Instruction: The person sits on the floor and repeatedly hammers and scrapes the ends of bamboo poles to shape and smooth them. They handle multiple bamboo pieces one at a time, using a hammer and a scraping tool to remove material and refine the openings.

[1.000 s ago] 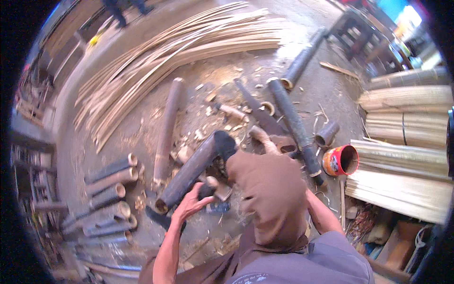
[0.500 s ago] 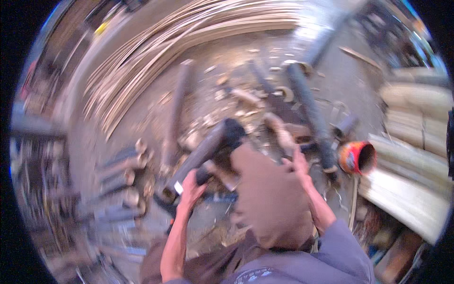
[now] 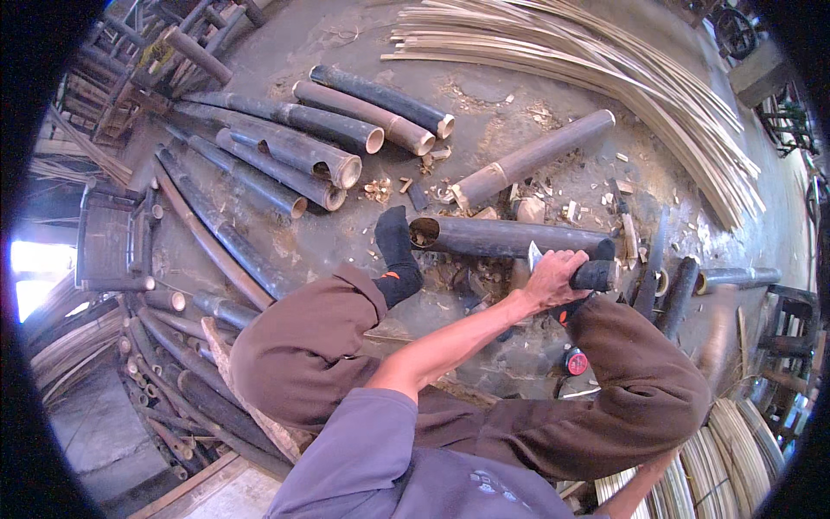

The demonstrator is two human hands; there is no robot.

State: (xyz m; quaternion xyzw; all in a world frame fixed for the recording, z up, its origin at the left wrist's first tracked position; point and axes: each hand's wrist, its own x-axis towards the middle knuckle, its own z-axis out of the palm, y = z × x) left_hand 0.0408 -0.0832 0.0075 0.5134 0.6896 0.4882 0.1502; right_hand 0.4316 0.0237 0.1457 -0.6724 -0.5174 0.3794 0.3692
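Your left hand [image 3: 553, 278] has its fingers clamped around a thick black cylindrical handle [image 3: 595, 276], whose pale round end sticks out to the right. A flat, pale sliver [image 3: 534, 254] shows at the left of your knuckles (you can't tell from here whether it belongs to that handle). Your right forearm [image 3: 647, 484] passes behind your bent right knee; the hand itself can't be made out, so you cannot tell how its fingers stand. A blurred tan shape [image 3: 719, 333] stands beyond that knee, on the right.

Just beyond the handle you have a dark brown bamboo tube [image 3: 510, 237] lying left to right on the floor, its open end on the left beside your black-covered left foot [image 3: 397, 255]. A round red object [image 3: 575, 362] sits between your legs, near the right one. Farther off, a brown bamboo tube with a pale joint [image 3: 536, 158] slants away among wood chips. To the far left lie several dark, open-ended bamboo tubes [image 3: 333, 125]; at the far right, a long bundle of pale split strips [image 3: 596, 60].
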